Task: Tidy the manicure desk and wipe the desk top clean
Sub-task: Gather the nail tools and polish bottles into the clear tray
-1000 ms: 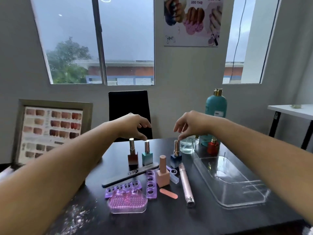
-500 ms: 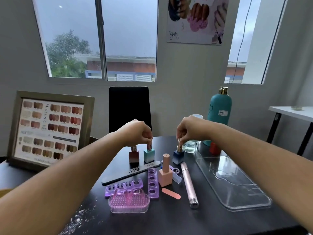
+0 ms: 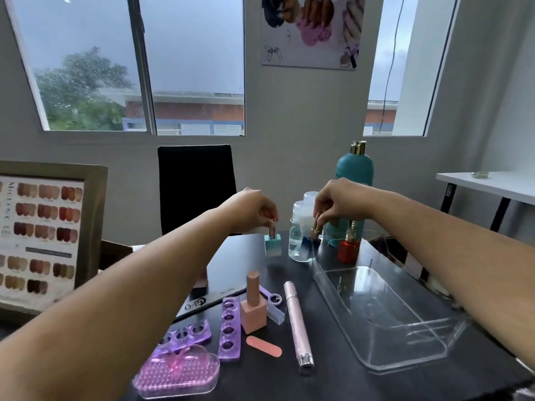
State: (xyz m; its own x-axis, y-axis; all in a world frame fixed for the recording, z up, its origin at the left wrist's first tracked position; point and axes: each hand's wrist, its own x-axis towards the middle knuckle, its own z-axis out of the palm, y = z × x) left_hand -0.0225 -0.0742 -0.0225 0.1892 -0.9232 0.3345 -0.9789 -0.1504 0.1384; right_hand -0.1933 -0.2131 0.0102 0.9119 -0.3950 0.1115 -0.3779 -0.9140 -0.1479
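Note:
My left hand (image 3: 252, 211) pinches the cap of a teal nail polish bottle (image 3: 273, 244) and holds it above the black desk (image 3: 333, 383). My right hand (image 3: 340, 202) grips the gold cap of a dark blue polish bottle (image 3: 311, 243), also lifted, in front of a clear glass jar (image 3: 298, 244). A brown-red polish bottle (image 3: 201, 283) is mostly hidden behind my left forearm. A peach polish bottle (image 3: 253, 306) stands at mid-desk. An empty clear plastic tray (image 3: 385, 316) lies at the right.
On the desk lie a black nail file (image 3: 202, 302), purple toe separators (image 3: 228, 328), a pink brush pad (image 3: 176, 373), a small orange file (image 3: 263, 345), a pink pen-like tool (image 3: 298, 322). A red bottle (image 3: 348, 247) and tall teal bottle (image 3: 354, 180) stand behind. A framed colour chart (image 3: 43, 235) stands at the left.
Both hands closed on the bottle caps and lifted the teal and the dark blue bottles up and away from the other items, towards the back of the desk.

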